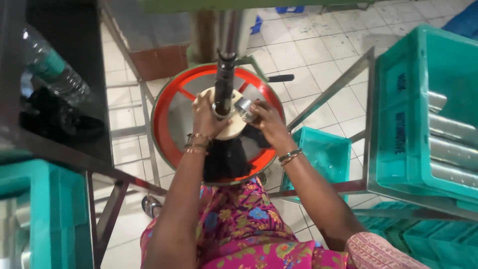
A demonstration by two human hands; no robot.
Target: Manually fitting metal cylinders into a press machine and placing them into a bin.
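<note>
Head view, looking down. Both of the person's arms reach forward to a hand press with a large round red-rimmed metal wheel (164, 112) lying flat below a vertical dark steel ram (224, 84).

Left hand (205, 117): rests on the pale round wooden disc (234, 130) at the foot of the ram, fingers curved around the ram's left side and touching the disc. Whether the fingers grip anything cannot be told; the fingertips are hidden behind the ram. Thin metal bangles sit on the wrist.

Right hand (268, 119): fingers narrow, closed on 1 small shiny metal cylindrical cup (244, 108). The cup sits just to the right of the ram's lower end, above the wooden disc, tilted with its open end toward the ram. Thumb and forefinger pinch its right side. Bangles on this wrist too.

Surroundings:
- A black handle knob (281, 78) sticks out past the wheel rim at upper right.
- 1 small teal plastic crate (323, 154) stands on the floor to the right of the wheel, below the right forearm.
- 1 large teal plastic crate (403, 124) on a metal frame at far right holds long shiny metal tubes (450, 152), lying side by side.
- 1 clear plastic water bottle (52, 69) with a teal label lies on a dark shelf at upper left.
- White tiled floor (318, 50) beneath everything.
</note>
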